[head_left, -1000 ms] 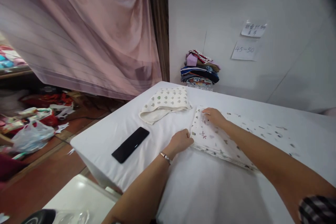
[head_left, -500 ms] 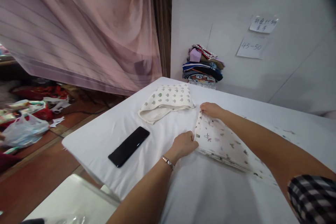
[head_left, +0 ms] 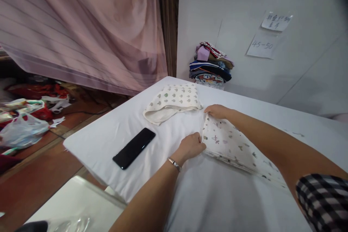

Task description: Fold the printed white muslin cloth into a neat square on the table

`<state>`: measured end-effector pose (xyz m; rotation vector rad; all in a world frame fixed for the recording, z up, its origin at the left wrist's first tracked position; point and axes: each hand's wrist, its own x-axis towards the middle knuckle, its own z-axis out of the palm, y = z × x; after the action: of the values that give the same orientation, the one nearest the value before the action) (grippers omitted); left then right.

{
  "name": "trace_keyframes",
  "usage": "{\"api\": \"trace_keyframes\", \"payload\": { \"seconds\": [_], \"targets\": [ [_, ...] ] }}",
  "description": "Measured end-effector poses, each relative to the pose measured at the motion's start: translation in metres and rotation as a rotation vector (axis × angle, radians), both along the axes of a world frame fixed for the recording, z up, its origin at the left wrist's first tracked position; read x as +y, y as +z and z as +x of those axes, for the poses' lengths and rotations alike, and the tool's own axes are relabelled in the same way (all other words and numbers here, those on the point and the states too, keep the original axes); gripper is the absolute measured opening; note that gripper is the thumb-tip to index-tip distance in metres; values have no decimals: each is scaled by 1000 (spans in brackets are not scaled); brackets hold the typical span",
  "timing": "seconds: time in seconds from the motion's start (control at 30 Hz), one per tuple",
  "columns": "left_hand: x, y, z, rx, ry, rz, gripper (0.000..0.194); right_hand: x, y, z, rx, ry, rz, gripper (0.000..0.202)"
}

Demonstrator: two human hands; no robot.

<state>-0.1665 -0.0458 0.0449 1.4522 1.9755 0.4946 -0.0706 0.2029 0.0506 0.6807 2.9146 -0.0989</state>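
A white cloth (head_left: 231, 143) with small printed figures lies folded in layers on the white-covered table (head_left: 217, 199). Its near left corner is pinched by my left hand (head_left: 192, 145), which has a silver bracelet at the wrist. My right hand (head_left: 217, 111) grips the far left corner of the same cloth, fingers closed. Part of the cloth's far side is hidden behind my right forearm. Beyond my left hand, a second white cloth (head_left: 174, 99) with grey-green tree-like prints lies folded, touched by neither hand.
A black phone (head_left: 134, 148) lies on the table, left of my left hand. Folded clothes (head_left: 210, 63) are stacked at the wall beyond the far edge. A pink curtain (head_left: 116, 25) hangs at left, above plastic bags (head_left: 24, 130) on the floor. A pale surface (head_left: 76, 203) stands at lower left.
Both hands keep their hold on the printed cloth's left corners, with barely any movement. The view has shifted slightly.
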Motion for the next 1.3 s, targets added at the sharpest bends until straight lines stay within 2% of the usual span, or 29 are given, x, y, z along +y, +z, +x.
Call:
{"api": "trace_keyframes", "payload": {
  "seconds": [0.2, 0.47, 0.7, 0.93, 1.1, 1.3],
  "targets": [
    [1, 0, -2, -24, -6, -3, 9, -20, 2, 12, 38, 134, -137, 45],
    [1, 4, -7, -97, -6, -16, 10, -54, 9, 33, 70, 283, -218, 34],
    [0, 5, -10, -191, -2, -8, 19, -68, 11, 33, 52, 274, -224, 32],
    [-2, 11, -11, -280, -30, -44, 36, -69, 14, 30, 69, 261, -251, 20],
    [-3, 12, -12, -290, -51, -41, 38, -74, 16, 24, 91, 221, -272, 17],
    [-3, 12, -11, -268, -63, -23, 31, -76, 9, 19, 87, 200, -288, 23]
  ]
}}
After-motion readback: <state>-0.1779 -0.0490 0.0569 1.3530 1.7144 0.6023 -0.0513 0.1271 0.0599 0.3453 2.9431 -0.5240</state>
